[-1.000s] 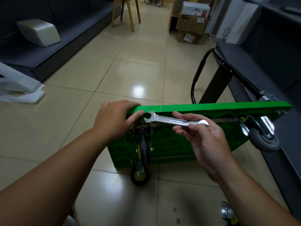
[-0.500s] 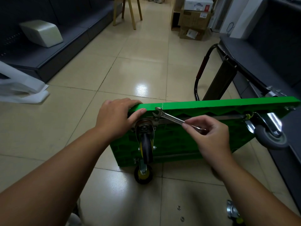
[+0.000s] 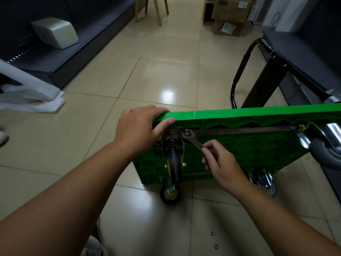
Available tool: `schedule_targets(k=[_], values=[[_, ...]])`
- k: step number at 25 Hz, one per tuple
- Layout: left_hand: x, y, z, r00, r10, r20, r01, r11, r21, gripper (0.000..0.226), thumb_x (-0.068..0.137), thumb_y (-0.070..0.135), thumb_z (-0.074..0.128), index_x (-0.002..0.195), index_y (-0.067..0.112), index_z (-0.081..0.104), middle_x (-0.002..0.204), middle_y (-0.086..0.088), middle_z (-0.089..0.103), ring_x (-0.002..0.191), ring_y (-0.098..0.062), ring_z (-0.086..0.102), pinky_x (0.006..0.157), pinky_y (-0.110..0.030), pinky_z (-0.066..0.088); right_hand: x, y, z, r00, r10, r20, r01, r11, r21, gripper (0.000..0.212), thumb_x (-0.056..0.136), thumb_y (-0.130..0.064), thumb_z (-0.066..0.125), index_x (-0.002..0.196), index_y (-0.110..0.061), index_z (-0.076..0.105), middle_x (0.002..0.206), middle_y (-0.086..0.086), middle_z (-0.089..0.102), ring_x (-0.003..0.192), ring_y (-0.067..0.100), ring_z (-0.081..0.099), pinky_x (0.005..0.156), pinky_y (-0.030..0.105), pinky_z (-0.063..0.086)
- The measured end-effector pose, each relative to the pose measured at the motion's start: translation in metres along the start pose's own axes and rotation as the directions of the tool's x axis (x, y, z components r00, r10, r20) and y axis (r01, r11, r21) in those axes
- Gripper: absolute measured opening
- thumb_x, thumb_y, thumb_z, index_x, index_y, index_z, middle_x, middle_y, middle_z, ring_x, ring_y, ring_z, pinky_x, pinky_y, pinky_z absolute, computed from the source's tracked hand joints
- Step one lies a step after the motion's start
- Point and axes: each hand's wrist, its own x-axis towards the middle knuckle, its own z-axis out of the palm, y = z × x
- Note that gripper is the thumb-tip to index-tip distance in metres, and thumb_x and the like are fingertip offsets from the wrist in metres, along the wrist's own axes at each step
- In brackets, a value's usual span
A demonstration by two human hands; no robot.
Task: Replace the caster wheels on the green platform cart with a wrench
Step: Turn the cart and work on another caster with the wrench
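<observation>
Dim indoor light from overhead leaves a bright glare patch on the glossy floor tiles (image 3: 167, 94), corners fall dark, and the wide lens bends the edges.

Hands: left hand (image 3: 138, 130), right hand (image 3: 219, 163), both bare, uncovered to fingertips. Arms: left forearm (image 3: 73, 191), right forearm (image 3: 276, 218), bare along whole visible length, running out at bottom corners of frame. Wide-angle lens renders left forearm thick and broad, right narrower. Below left forearm at bottom edge, pale fabric (image 3: 92, 245): blurred, trouser or shoe, cannot tell.
</observation>
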Motion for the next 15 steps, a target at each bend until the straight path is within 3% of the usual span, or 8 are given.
schedule_targets(k=[4,8,11,15], values=[[0.001,0.001,0.0,1.0,-0.008,-0.017,0.008,1.0,-0.001,0.058,0.094,0.067,0.034,0.13,0.034,0.064,0.114,0.012,0.07,0.099,-0.017,0.062,0.082,-0.034,0.034,0.009,0.016,0.027,0.989,0.04,-0.145,-0.015,0.985,0.171,0.013,0.101,-0.015,0.057,0.092,-0.024,0.057,0.071,0.001,0.064,0.062,0.015,0.062,0.059,0.029,0.051],[0.001,0.001,-0.001,0.999,-0.006,-0.035,0.006,1.0,0.0,0.052,0.096,0.067,0.039,0.126,0.036,0.067,0.113,0.014,0.07,0.098,-0.016,0.061,0.077,-0.032,0.027,0.019,0.025,0.028,0.988,0.071,-0.138,-0.031,0.962,0.272,0.013,0.098,-0.012,0.062,0.09,-0.023,0.062,0.075,0.002,0.07,0.07,0.018,0.07,0.067,0.034,0.058],[0.002,0.0,0.0,0.999,-0.014,-0.049,0.014,1.0,0.007,0.049,0.098,0.065,0.042,0.128,0.034,0.067,0.117,0.014,0.069,0.101,-0.014,0.06,0.078,-0.03,0.026,0.025,0.026,0.02,0.99,0.045,-0.135,-0.014,0.975,0.22,0.013,0.096,-0.013,0.065,0.087,-0.022,0.066,0.075,0.0,0.072,0.072,0.015,0.071,0.069,0.033,0.06],[0.001,0.001,0.001,0.998,-0.007,-0.056,0.008,1.0,0.02,0.054,0.096,0.067,0.037,0.129,0.035,0.066,0.116,0.015,0.069,0.101,-0.013,0.06,0.077,-0.03,0.025,0.027,0.024,0.006,0.978,-0.089,-0.189,0.09,0.996,-0.003,0.007,0.093,-0.023,0.068,0.089,-0.018,0.072,0.077,-0.008,0.069,0.074,0.006,0.067,0.065,0.028,0.056]])
